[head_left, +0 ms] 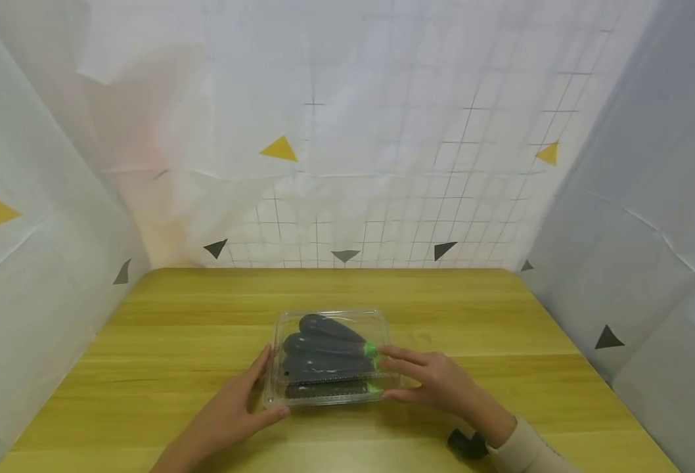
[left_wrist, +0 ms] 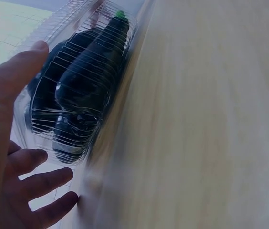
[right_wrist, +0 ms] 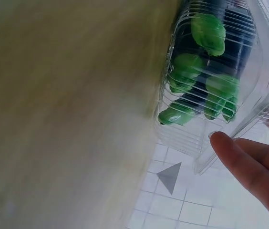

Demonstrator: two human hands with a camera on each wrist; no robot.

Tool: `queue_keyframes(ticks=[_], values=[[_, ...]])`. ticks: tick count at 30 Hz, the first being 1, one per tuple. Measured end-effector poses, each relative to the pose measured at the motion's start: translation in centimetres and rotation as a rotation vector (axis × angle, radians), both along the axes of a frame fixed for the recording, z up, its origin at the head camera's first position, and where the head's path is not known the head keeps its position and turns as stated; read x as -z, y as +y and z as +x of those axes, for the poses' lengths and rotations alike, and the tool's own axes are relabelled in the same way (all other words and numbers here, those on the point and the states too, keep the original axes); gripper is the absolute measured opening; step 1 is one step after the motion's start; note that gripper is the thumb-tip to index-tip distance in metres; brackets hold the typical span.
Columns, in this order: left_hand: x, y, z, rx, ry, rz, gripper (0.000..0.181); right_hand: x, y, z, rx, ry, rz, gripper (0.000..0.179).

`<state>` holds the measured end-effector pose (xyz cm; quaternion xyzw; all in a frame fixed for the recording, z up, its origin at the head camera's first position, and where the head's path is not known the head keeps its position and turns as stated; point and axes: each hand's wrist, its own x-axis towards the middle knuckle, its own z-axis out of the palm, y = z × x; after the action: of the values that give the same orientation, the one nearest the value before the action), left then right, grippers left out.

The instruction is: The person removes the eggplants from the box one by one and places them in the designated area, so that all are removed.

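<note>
Left hand: thumb and fingers spread wide, fairly straight, at the container's left end; left hand point(head_left: 229, 404) has its thumb at the near left corner, index finger at the left side.
Right hand: right hand point(head_left: 436, 384) has fingers extended and parted at the right end; fingertips at the wall and rim, no curl round it seen.
Table room: wood table point(head_left: 146, 368) extends from the container to the back edge and both side edges; the hands take up the near corners.
Container: clear plastic container point(head_left: 276, 394) on the table, between the hands.
Contents: at least four dark aubergines point(head_left: 324, 345), stacked; green caps point(head_left: 370, 350) toward the right hand.
Right cuff: small black object point(head_left: 464, 443) beside sleeve point(head_left: 527, 450).
Beyond table: white sheeting point(head_left: 353, 98), triangles.
</note>
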<state>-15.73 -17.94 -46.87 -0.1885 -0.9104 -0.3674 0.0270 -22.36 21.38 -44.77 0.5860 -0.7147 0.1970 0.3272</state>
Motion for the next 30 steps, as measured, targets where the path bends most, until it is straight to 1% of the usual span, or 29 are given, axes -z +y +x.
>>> queue_keyframes(ticks=[2, 6, 9, 15, 18, 21, 23, 26, 30], values=[[0.1, -0.1, 0.0, 0.0, 0.008, -0.008, 0.108, 0.0, -0.1, 0.1, -0.002, 0.009, -0.002, 0.045], [0.3, -0.2, -0.1, 0.006, 0.035, -0.017, 0.107, -0.3, 0.0, 0.4, 0.021, 0.02, 0.021, 0.043], [0.3, -0.3, -0.1, 0.004, 0.062, -0.035, 0.105, -0.6, 0.0, 0.7, 0.045, 0.038, 0.066, 0.042], [0.1, -0.2, 0.0, -0.003, 0.107, -0.059, 0.103, -1.6, -0.5, 1.6, 0.076, 0.122, 0.166, 0.038], [0.1, -0.2, 0.1, -0.005, 0.116, -0.067, 0.102, -1.8, -0.7, 2.0, 0.102, 0.124, 0.18, 0.039], [0.1, -0.3, 0.1, -0.013, 0.113, -0.08, 0.102, -1.4, -0.8, 2.1, 0.125, 0.095, 0.143, 0.04], [0.1, -0.3, 0.2, -0.017, 0.112, -0.086, 0.102, -1.1, -0.8, 2.0, 0.131, 0.064, 0.096, 0.04], [0.0, -0.3, 0.2, -0.023, 0.104, -0.09, 0.101, -0.5, -0.7, 1.5, 0.114, 0.031, 0.008, 0.039], [-0.1, -0.3, 0.2, -0.018, 0.089, -0.075, 0.101, 0.2, -0.5, 1.1, 0.109, -0.058, -0.085, 0.041]])
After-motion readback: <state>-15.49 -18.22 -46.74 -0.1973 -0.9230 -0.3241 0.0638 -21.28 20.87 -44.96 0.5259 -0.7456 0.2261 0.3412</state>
